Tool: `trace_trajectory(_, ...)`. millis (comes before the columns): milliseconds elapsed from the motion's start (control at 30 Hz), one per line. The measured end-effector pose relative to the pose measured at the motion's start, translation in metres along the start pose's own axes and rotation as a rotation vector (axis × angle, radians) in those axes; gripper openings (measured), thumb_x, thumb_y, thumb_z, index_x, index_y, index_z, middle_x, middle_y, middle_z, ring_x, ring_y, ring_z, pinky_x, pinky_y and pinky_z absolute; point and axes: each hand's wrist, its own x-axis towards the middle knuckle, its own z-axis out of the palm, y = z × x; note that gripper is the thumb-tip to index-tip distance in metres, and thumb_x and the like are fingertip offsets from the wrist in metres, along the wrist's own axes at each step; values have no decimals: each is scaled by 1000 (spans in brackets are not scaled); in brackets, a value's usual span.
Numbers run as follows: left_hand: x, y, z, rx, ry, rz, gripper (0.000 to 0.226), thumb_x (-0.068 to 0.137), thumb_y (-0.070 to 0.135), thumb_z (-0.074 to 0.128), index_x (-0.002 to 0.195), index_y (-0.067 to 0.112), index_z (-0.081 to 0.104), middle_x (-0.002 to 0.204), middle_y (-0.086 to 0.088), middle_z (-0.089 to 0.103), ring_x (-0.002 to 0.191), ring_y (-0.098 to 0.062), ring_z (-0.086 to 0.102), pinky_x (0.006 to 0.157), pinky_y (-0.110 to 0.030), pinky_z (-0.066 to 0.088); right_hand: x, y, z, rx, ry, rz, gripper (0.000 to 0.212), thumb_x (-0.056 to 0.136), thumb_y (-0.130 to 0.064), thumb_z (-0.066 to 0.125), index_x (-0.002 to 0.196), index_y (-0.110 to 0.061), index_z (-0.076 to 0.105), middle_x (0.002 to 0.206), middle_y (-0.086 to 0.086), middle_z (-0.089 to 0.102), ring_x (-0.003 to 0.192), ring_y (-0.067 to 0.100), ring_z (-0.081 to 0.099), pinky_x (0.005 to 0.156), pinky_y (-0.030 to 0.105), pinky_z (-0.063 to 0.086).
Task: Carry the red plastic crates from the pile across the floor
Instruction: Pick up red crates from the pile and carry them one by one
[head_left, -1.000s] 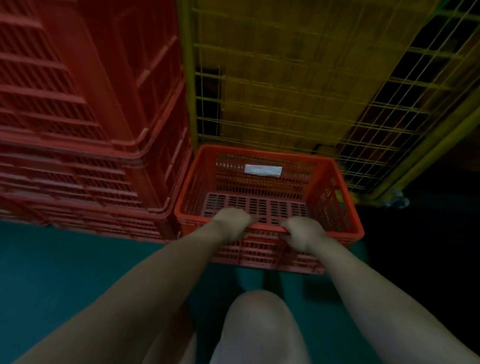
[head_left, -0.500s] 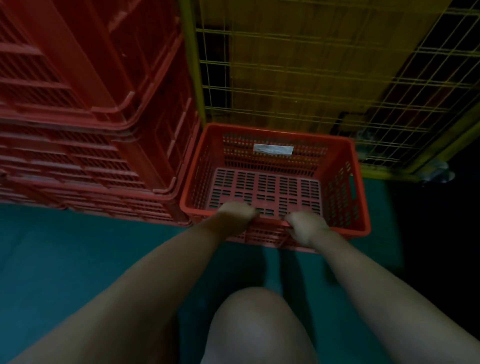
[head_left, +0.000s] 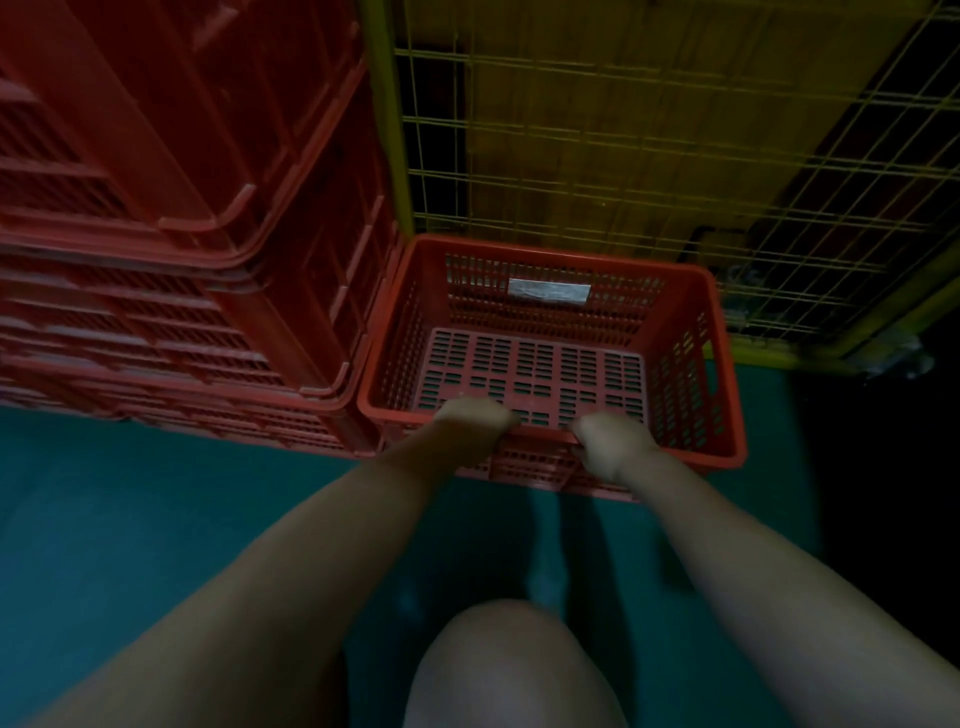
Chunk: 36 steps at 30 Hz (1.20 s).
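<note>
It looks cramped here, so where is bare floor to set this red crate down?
Bare green floor lies before the stacked crates and just nearer than the red crate gripped by the left hand and right hand. Ahead is crowded: the crate is hemmed by the stack and the yellow wire cage.

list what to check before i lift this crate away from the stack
1. Left hand grips the crate's near rim: ok.
2. Right hand grips the same rim: ok.
3. Crate holds no load, only a label on its far wall: ok.
4. Room beside the stack: not ok, the crate's left rim lies right against it.
5. Room before the cage behind: cannot tell.
</note>
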Motion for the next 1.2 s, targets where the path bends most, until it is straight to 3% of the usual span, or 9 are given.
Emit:
trace_trajectory(100,-2,1,-2,-91,-7,-52,20,98,28,50,112,18,60,94,4,57,88,-15,57,75,-25,37,2,1,2,2,-20,9,20,92,-20,52,107,-19,65,112,9,67,104,29,62,75,27,42)
trace_trajectory(267,-5,2,-6,-134,-51,-80,23,97,26,52,116,16,60,113,-3,64,95,-17,58,77,-25,38,-2,-1,-1,27,-68,31,23,92,-28,55,113,-26,65,112,4,68,105,25,63,81,28,46)
trace_trajectory(433,-38,3,-33,-125,-14,-100,36,92,34,58,127,25,56,122,0,63,110,-21,60,92,-36,49,-40,-4,-38,145,-119,-1,53,81,-35,67,132,-31,52,129,3,60,118,25,56,96,33,47)
trace_trajectory(633,-117,27,-123,-230,-61,-140,48,88,35,58,135,31,49,135,-1,55,120,-24,54,98,-36,47,-123,-24,-140,217,-107,6,57,85,-31,65,139,-28,48,140,3,50,126,25,48,102,34,43)
trace_trajectory(767,-192,56,-208,-273,-37,-152,43,87,36,59,129,27,56,129,0,60,116,-23,57,96,-34,48,-197,-43,-228,252,-99,49,50,85,-32,63,134,-26,51,133,7,57,118,27,55,97,35,48)
trace_trajectory(867,-250,75,-269,-273,-10,-162,44,88,34,60,131,26,53,130,0,60,118,-22,56,97,-35,47,-255,-57,-293,286,-52,51,53,88,-30,61,139,-26,48,139,4,53,124,26,52,100,33,45)
trace_trajectory(967,-311,95,-330,-299,35,-186,47,89,34,60,134,26,50,134,0,57,121,-21,54,98,-33,46,-315,-73,-359,368,31,58,54,90,-28,60,143,-26,45,145,1,48,128,22,49,104,34,43)
trace_trajectory(1100,-392,118,-406,-406,146,-219,43,88,37,62,130,28,53,126,4,62,111,-17,60,92,-33,49,-390,-93,-440,487,183,76,49,90,-30,61,137,-30,50,141,-2,52,123,17,53,98,37,48)
trace_trajectory(1200,-445,133,-452,-500,277,-214,46,88,37,63,132,25,54,128,3,62,115,-16,59,96,-34,48,-442,-109,-492,552,309,84,46,91,-32,60,136,-32,51,143,-5,49,123,16,53,96,36,50)
